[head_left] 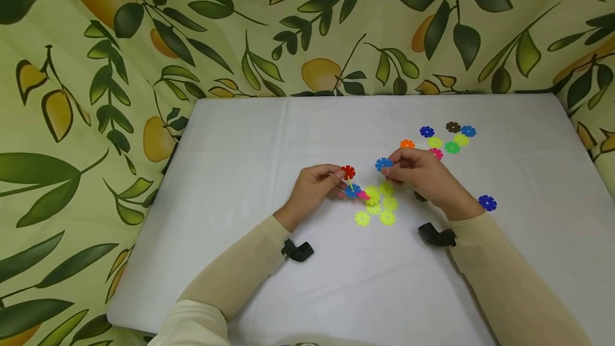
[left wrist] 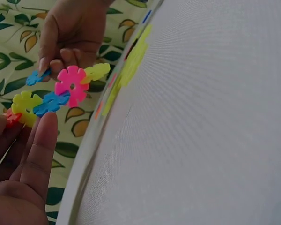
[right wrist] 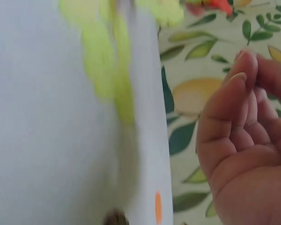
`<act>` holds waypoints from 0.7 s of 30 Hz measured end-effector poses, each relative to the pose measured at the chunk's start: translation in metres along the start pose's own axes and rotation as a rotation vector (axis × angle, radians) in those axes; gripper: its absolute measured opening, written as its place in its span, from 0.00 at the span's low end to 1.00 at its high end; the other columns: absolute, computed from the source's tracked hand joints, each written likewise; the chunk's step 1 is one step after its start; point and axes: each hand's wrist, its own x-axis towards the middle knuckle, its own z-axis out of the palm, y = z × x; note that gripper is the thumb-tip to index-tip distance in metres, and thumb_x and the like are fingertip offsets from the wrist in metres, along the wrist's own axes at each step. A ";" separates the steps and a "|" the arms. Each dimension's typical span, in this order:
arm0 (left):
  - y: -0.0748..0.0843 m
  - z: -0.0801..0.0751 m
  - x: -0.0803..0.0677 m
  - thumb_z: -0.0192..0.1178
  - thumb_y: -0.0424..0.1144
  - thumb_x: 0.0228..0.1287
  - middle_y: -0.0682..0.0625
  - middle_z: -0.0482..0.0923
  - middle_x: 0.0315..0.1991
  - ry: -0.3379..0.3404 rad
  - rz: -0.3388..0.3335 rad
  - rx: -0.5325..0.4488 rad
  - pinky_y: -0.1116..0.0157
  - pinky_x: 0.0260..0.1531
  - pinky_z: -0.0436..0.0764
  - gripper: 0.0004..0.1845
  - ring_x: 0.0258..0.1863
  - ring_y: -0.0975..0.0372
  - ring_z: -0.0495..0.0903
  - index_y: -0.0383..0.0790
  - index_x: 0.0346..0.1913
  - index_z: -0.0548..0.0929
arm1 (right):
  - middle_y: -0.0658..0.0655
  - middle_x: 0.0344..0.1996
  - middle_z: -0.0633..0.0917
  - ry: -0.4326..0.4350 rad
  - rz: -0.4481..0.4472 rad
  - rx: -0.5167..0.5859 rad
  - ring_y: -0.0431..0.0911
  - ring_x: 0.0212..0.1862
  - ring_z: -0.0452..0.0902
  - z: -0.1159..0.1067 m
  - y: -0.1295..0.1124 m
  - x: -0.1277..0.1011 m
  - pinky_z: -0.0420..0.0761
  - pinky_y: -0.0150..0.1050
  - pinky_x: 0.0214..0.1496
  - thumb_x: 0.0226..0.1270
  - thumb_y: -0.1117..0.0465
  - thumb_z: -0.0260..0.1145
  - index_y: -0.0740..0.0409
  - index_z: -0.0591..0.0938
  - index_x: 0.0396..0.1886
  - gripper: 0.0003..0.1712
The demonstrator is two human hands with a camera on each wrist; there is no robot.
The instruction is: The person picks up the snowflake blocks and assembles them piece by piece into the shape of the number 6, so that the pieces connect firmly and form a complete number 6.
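Note:
My left hand (head_left: 312, 191) pinches the red disc (head_left: 348, 172) at the near end of a chain of notched plastic flower discs. In the left wrist view the chain runs from red through a yellow disc (left wrist: 24, 106), a blue disc (left wrist: 51, 103) and a pink disc (left wrist: 71, 87) to another yellow disc (left wrist: 98, 71). Between thumb and fingertips, my right hand (head_left: 425, 178) grips a separate blue disc (head_left: 383, 164), a short way right of the chain. The right wrist view shows that hand (right wrist: 246, 140) with thumb and forefinger together; its disc is hidden there.
Several loose yellow discs (head_left: 387, 218) lie below the hands on the white table (head_left: 230, 143). Mixed discs, including a green disc (head_left: 452, 147), lie farther back right. A dark blue disc (head_left: 487, 203) is beside my right wrist. A leaf-patterned curtain (head_left: 269, 31) hangs behind the table.

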 end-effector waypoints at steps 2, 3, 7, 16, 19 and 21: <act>0.000 0.001 0.000 0.64 0.25 0.78 0.36 0.89 0.40 -0.009 0.017 -0.002 0.50 0.41 0.90 0.09 0.33 0.52 0.90 0.19 0.53 0.86 | 0.63 0.40 0.89 0.000 0.011 0.058 0.53 0.40 0.84 0.007 -0.003 0.001 0.86 0.38 0.46 0.81 0.61 0.71 0.69 0.84 0.50 0.13; 0.000 0.001 0.000 0.64 0.25 0.78 0.36 0.89 0.41 -0.014 0.024 -0.001 0.49 0.41 0.90 0.09 0.34 0.52 0.91 0.20 0.53 0.86 | 0.62 0.40 0.90 0.000 0.017 0.078 0.52 0.40 0.85 0.009 -0.003 0.001 0.87 0.37 0.46 0.82 0.60 0.70 0.70 0.84 0.50 0.13; -0.001 0.001 0.000 0.65 0.23 0.77 0.38 0.89 0.45 -0.033 0.064 0.000 0.48 0.40 0.90 0.08 0.38 0.54 0.91 0.21 0.52 0.86 | 0.61 0.39 0.90 -0.021 0.013 0.137 0.51 0.38 0.85 0.020 -0.006 0.001 0.87 0.38 0.45 0.85 0.60 0.66 0.71 0.86 0.48 0.15; 0.000 0.004 -0.002 0.67 0.22 0.74 0.41 0.89 0.44 -0.033 0.210 0.101 0.51 0.35 0.90 0.04 0.34 0.44 0.89 0.25 0.47 0.89 | 0.57 0.27 0.82 -0.034 0.022 0.369 0.47 0.29 0.77 0.035 -0.011 -0.001 0.82 0.35 0.34 0.83 0.63 0.66 0.78 0.79 0.39 0.18; 0.001 0.006 -0.004 0.67 0.21 0.72 0.41 0.89 0.45 -0.031 0.280 0.137 0.52 0.32 0.90 0.04 0.31 0.44 0.87 0.25 0.45 0.90 | 0.56 0.26 0.82 -0.027 0.022 0.397 0.46 0.27 0.76 0.038 -0.012 -0.002 0.81 0.34 0.32 0.83 0.64 0.66 0.72 0.80 0.34 0.16; 0.001 0.006 -0.004 0.67 0.20 0.71 0.40 0.89 0.45 -0.033 0.324 0.161 0.53 0.31 0.90 0.04 0.31 0.45 0.87 0.24 0.44 0.90 | 0.56 0.25 0.82 -0.022 0.020 0.396 0.46 0.27 0.75 0.040 -0.013 -0.003 0.80 0.34 0.31 0.83 0.64 0.66 0.71 0.80 0.33 0.16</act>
